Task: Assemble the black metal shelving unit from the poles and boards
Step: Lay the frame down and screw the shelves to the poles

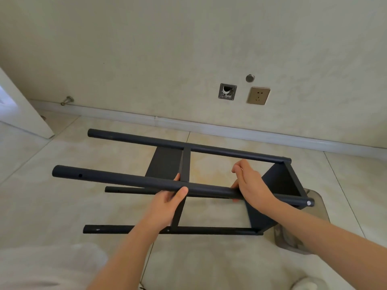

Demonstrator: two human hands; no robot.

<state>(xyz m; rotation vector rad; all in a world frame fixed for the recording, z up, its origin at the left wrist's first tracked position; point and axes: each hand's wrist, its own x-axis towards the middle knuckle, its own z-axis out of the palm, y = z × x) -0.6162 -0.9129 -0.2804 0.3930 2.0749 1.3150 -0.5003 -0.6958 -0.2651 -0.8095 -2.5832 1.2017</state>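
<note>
Nearest, my left hand [167, 203] and right hand [252, 186] — fingers [240, 168] curled round the top pole [125, 181]; two boards [165, 162] fitted — next, I judge, a third, hole-aligned.

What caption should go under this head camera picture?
Left hand and right hand hold a pole of the black shelving unit lying sideways on the floor.

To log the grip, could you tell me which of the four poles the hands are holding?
The upper near pole, closest to the camera: the left hand and right hand both hold it, and no other.
</note>
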